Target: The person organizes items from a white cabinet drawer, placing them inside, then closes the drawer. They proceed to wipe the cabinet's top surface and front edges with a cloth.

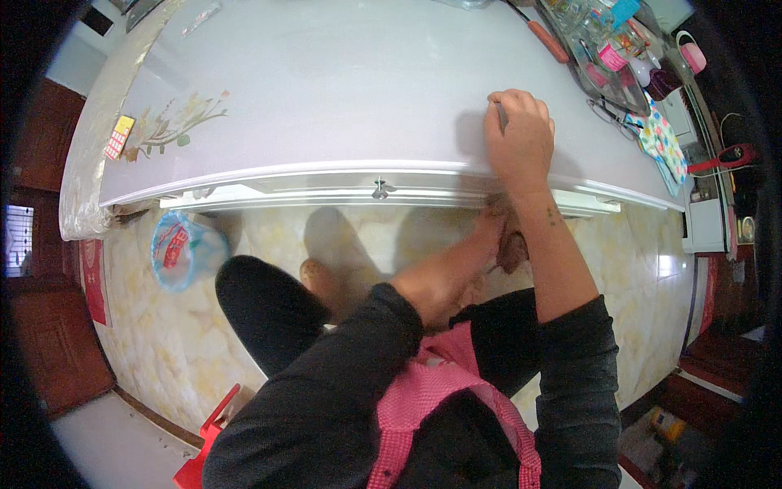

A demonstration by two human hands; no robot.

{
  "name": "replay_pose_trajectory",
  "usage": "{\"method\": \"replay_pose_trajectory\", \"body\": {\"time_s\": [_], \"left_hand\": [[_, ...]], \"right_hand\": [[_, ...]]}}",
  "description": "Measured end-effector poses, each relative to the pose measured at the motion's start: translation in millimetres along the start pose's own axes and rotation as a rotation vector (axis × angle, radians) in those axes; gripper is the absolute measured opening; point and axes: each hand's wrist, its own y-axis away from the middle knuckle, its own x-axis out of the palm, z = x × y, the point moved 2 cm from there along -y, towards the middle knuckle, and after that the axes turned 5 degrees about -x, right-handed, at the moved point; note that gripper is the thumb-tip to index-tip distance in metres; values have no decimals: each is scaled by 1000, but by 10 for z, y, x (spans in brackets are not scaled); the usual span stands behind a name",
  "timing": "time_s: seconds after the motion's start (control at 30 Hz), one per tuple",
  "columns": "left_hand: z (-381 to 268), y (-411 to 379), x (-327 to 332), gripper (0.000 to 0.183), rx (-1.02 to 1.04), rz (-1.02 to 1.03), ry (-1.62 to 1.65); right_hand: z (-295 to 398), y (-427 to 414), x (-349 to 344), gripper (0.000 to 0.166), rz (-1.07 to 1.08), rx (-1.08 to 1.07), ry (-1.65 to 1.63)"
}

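My right hand [519,131] is on the white tabletop [342,98] near its front edge, with the fingers curled. A narrow dark shape shows between thumb and fingers; whether it is a thin thing or a shadow is unclear. Below it, my left hand [496,211] reaches across to the right, at the partly open white drawer [293,194] under the table edge. My right forearm and the shade partly hide its fingers. Close beneath lies a dark reddish-brown thing [513,252], too blurred to name. The drawer front has a metal knob [380,188].
A blue-rimmed bin [174,250] with a plastic liner stands on the floor at left. On the table are a yellow-and-red packet [120,137], eyeglasses [614,119], a red-handled tool [547,41] and a tray of jars [611,79]. A red stool [204,452] is at lower left.
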Motion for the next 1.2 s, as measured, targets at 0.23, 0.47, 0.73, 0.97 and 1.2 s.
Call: {"method": "replay_pose_trajectory", "body": {"time_s": [0.23,0.47,0.73,0.97,1.2], "left_hand": [[-372,140,-525,34,-124,158,125],[-1610,1301,-780,41,-133,-148,91],[-2532,1794,-1955,49,82,-401,70],[-3072,1805,-2815,55,406,-432,62],[-2363,1447,-1873,29,242,-309,238]], "right_hand": [[56,10,13,19,-49,-51,-1],[-64,32,56,20,-71,-49,39],[-5,12,17,24,30,28,-11],[-21,21,27,24,-15,19,29],[-119,36,14,23,-20,34,69]]}}
